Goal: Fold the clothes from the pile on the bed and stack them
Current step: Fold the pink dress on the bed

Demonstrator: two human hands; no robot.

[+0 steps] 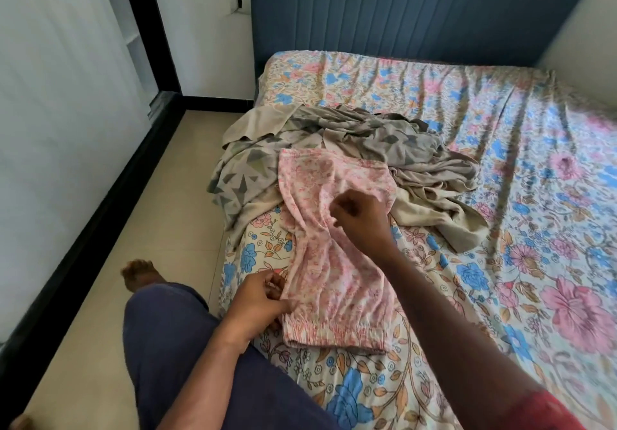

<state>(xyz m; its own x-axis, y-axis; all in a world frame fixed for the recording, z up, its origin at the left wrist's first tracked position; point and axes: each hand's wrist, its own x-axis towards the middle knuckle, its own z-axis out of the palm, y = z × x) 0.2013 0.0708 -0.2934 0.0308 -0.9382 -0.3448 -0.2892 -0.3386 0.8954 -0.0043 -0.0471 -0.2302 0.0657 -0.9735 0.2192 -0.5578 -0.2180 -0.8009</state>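
Pink floral garment [337, 252] lying flat on the near part of the bed [500, 196].
Left hand [258, 299] is pinching its crinkled near-left edge; right hand [359, 217] is pinching soft fabric mid-garment. Beyond, the rumpled beige pile [350, 149] is sprawling, triangle-patterned.

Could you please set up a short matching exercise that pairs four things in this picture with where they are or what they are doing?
Things:
1. left hand
2. right hand
3. grey patterned clothes
4. headboard

Places or states:
A. upright and blue at the far end of the bed
B. crumpled in a pile beyond the pink garment
C. pinching the pink garment's left edge near the waistband
D. pinching the pink garment at its middle

Pairs: 1-C, 2-D, 3-B, 4-A
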